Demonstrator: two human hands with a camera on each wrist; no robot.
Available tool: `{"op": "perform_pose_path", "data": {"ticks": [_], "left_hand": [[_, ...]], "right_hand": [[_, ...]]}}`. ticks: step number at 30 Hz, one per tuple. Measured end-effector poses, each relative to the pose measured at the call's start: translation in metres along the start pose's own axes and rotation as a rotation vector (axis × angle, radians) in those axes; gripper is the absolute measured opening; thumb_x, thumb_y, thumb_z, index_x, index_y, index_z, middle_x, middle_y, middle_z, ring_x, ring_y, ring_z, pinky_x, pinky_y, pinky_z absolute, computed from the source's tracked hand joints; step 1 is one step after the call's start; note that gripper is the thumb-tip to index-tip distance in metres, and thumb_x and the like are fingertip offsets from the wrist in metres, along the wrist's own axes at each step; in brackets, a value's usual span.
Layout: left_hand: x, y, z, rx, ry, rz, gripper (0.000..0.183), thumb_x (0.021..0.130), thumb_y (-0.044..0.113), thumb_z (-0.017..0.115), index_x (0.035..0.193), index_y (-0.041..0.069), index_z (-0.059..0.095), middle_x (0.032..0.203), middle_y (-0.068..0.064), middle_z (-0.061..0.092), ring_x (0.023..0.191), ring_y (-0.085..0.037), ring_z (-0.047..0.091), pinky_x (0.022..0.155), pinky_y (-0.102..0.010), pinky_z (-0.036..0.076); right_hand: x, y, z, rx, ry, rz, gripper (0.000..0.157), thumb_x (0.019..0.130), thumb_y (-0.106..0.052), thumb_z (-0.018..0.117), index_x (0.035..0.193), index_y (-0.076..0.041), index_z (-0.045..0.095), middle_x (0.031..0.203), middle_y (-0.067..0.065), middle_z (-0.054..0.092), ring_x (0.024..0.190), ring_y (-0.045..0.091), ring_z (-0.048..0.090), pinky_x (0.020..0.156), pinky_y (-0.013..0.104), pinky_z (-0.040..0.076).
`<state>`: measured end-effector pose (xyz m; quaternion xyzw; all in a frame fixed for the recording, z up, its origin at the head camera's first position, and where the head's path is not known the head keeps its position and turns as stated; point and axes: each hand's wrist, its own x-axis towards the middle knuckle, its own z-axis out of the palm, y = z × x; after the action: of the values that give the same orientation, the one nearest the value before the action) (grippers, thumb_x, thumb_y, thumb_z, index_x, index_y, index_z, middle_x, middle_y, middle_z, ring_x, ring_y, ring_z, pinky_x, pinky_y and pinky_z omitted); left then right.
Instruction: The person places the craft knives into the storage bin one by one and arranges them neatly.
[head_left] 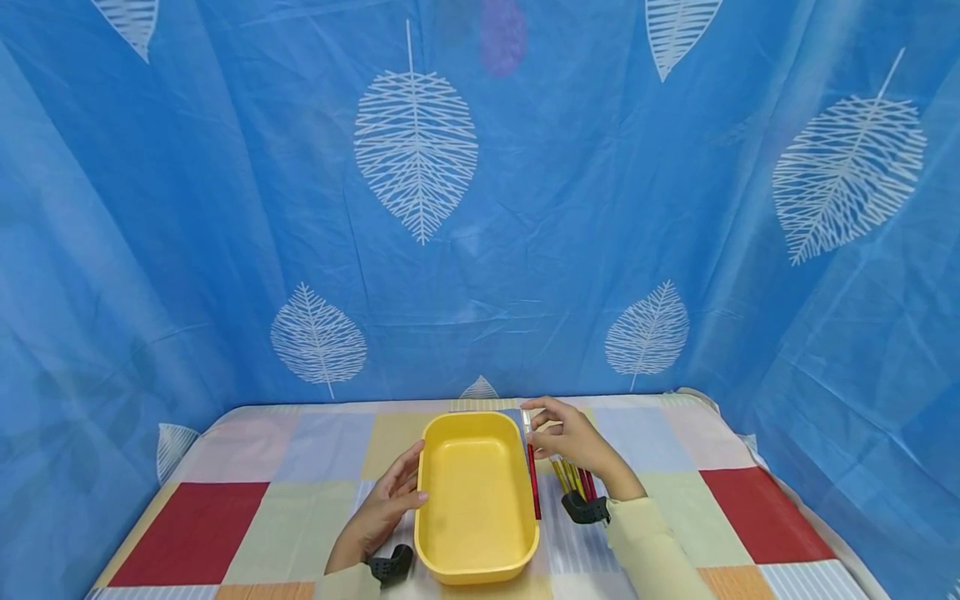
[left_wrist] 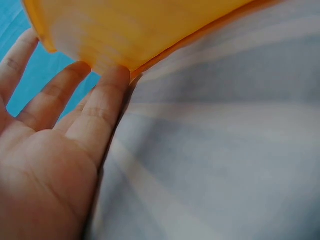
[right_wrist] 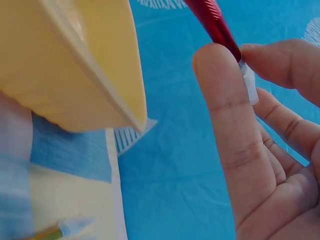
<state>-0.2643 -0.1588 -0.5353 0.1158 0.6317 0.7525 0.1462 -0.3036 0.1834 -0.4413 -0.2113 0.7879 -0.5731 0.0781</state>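
Note:
My right hand (head_left: 567,437) pinches a red metal craft knife (head_left: 534,483) with a clear cap between thumb and finger. It hangs capped end up beside the right rim of a yellow plastic tray (head_left: 476,573). In the right wrist view the knurled handle (right_wrist: 212,20) runs up out of the fingertips, and the clear cap (right_wrist: 251,87) shows behind the thumb. My left hand (head_left: 384,504) rests against the tray's left side, its fairly straight fingers (left_wrist: 102,105) touching the outer wall. The tray's inside shows no objects.
Several yellow and red craft knives (head_left: 566,477) lie on the patchwork cloth (head_left: 300,533), partly hidden beneath my right wrist. Each wrist wears a black camera mount (head_left: 585,507). A blue curtain (head_left: 525,250) with white leaf prints hangs behind the table and along both sides.

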Motion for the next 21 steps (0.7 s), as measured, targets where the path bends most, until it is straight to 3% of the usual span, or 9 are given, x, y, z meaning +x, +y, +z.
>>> {"op": "perform_pose_path", "data": {"ticks": [4, 11, 21], "left_hand": [[0.0, 0.0, 0.0, 0.01, 0.005, -0.003, 0.09, 0.1, 0.004, 0.068, 0.173, 0.003, 0.015, 0.177, -0.03, 0.013, 0.16, -0.051, 0.023, 0.117, -0.037, 0.047], [0.001, 0.0, 0.0, 0.019, 0.0, 0.0, 0.089, 0.101, 0.005, 0.068, 0.173, 0.003, 0.015, 0.177, -0.03, 0.013, 0.16, -0.051, 0.023, 0.119, -0.042, 0.045], [0.001, -0.002, -0.001, 0.024, 0.003, 0.013, 0.091, 0.099, 0.007, 0.071, 0.173, 0.002, 0.017, 0.176, -0.031, 0.016, 0.159, -0.051, 0.026, 0.12, -0.044, 0.044]], "right_hand": [[0.003, -0.001, 0.009, 0.017, -0.014, 0.016, 0.047, 0.103, -0.004, 0.07, 0.145, 0.01, 0.054, 0.105, 0.014, 0.062, 0.087, 0.025, 0.075, 0.082, 0.054, 0.066], [0.007, 0.003, 0.02, 0.039, -0.038, 0.018, 0.05, 0.103, -0.003, 0.069, 0.147, 0.013, 0.051, 0.105, 0.013, 0.063, 0.089, 0.025, 0.076, 0.078, 0.039, 0.067], [0.016, 0.006, 0.034, 0.042, -0.053, 0.004, 0.05, 0.102, 0.001, 0.067, 0.147, 0.015, 0.051, 0.101, 0.013, 0.065, 0.086, 0.02, 0.075, 0.076, 0.036, 0.067]]}}
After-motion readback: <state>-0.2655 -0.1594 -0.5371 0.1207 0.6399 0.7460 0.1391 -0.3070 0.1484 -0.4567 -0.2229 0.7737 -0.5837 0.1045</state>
